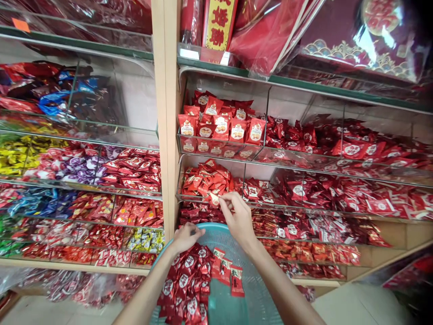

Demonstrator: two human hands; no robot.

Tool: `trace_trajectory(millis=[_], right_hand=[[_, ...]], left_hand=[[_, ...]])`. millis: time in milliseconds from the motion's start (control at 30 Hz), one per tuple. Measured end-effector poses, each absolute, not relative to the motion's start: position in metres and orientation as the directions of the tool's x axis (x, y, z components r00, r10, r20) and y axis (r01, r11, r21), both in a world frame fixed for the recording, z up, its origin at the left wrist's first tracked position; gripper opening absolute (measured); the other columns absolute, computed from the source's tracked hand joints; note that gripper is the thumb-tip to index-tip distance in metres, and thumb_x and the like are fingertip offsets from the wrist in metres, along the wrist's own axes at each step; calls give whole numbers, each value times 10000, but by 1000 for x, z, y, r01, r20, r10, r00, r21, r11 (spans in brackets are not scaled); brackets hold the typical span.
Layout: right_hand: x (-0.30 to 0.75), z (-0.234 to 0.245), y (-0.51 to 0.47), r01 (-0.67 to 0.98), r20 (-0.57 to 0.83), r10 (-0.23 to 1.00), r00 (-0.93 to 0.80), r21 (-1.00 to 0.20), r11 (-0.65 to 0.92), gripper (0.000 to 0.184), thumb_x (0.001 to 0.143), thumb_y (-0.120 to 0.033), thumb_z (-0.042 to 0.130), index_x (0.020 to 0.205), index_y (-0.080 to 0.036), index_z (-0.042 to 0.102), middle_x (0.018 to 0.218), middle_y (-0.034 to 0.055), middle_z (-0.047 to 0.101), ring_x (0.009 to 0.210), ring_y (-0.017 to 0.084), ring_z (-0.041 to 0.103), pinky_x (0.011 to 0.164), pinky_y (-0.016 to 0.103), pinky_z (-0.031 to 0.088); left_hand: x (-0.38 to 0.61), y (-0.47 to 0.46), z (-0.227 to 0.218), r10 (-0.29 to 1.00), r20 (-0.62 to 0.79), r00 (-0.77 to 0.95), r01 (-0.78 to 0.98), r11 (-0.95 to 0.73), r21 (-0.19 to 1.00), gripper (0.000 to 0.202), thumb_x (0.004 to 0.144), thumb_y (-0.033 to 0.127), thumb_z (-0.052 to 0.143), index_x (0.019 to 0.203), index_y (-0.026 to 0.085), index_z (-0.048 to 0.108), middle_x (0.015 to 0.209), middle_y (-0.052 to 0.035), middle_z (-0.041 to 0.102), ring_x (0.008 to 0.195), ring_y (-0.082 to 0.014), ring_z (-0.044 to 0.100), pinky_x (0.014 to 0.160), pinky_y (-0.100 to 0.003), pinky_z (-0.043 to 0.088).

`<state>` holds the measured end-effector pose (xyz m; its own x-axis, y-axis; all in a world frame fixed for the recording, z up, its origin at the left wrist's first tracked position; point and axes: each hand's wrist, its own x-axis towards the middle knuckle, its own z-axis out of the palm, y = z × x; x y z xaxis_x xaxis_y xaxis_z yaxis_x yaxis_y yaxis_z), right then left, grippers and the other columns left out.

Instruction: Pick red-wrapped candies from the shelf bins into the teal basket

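My right hand (238, 216) is at the front of a shelf bin, its thumb and forefinger pinched on a small red wrapped candy (214, 198) with a pale, shiny face. Behind that candy lies a heap of similar red candies (206, 178) in the bin. Below, my left hand (186, 237) is closed over the far left rim of a teal plastic basket (219, 229); a small dark spot shows at its fingers. Dark red candy packets (184, 280) with round white labels fill the basket's left side. A few brighter red packets (237, 280) with black lettering lie to their right.
Glass-fronted shelves (304, 164) of red packets stretch right. A wooden post (164, 113) divides them from left shelves of yellow, purple and blue sweets. Red packets with biscuit pictures (221, 126) sit one shelf higher. Clear bags (67, 284) lie low at the left.
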<state>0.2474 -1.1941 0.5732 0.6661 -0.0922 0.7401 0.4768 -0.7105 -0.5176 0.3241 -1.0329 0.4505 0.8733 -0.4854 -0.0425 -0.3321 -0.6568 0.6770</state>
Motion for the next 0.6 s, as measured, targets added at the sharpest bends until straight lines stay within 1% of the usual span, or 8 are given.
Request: trace_trajectory(millis=[67, 133, 233, 300, 433, 500, 600], right_hand=[[231, 551, -1200, 408, 620, -60, 782, -582, -704, 155, 889, -256, 415, 812, -195, 535, 768, 5, 524, 653, 114, 480, 622, 228, 385], [219, 527, -1209, 312, 468, -19, 884, -618, -722, 133, 872, -248, 420, 783, -202, 507, 680, -27, 483, 588, 107, 439, 567, 217, 348], [208, 494, -1224, 157, 262, -12, 965, -612, -775, 87, 843, -216, 413, 840, -213, 500, 616, -54, 456, 542, 108, 406, 524, 214, 295], [204, 478, -1232, 77, 163, -24, 986, -580, -811, 124, 818, -182, 402, 830, -210, 523, 630, -43, 490, 566, 112, 431, 547, 216, 299], [200, 461, -1242, -28, 5, -36, 999, -516, -856, 177, 765, -128, 398, 686, -182, 546, 640, -7, 551, 636, 123, 486, 610, 226, 335], [200, 457, -1244, -70, -71, -39, 997, -516, -854, 180, 734, -99, 415, 607, -171, 519, 603, -5, 553, 636, 118, 500, 621, 220, 354], [206, 451, -1246, -219, -262, -79, 962, -564, -796, 221, 685, -77, 454, 486, -170, 427, 489, -18, 505, 553, 105, 520, 575, 201, 395]], left_hand=[[325, -1033, 448, -491, -21, 871, -348, -647, 679, 520, 766, 657, 366, 741, 228, 659, 896, -15, 661, 865, -197, 590, 780, -276, 410], [326, -1033, 445, -489, 0, 872, -358, -637, 682, 512, 763, 653, 374, 733, 230, 662, 896, -14, 663, 871, -194, 587, 784, -273, 410], [328, -1033, 440, -492, 14, 871, -363, -622, 694, 495, 763, 643, 385, 732, 238, 668, 906, -5, 663, 891, -192, 583, 803, -278, 408], [328, -1033, 438, -493, 19, 870, -363, -614, 701, 486, 764, 635, 392, 734, 238, 670, 901, -3, 661, 896, -191, 583, 807, -281, 408], [328, -1033, 436, -495, 31, 868, -370, -604, 706, 471, 769, 620, 403, 725, 231, 666, 922, -5, 656, 868, -183, 590, 795, -283, 412], [328, -1032, 436, -497, 33, 867, -372, -602, 706, 470, 770, 618, 403, 719, 231, 664, 928, -4, 655, 865, -181, 590, 793, -282, 413], [328, -1033, 437, -488, 34, 872, -365, -602, 710, 473, 762, 627, 408, 724, 232, 665, 921, -5, 655, 875, -183, 587, 802, -282, 411]])
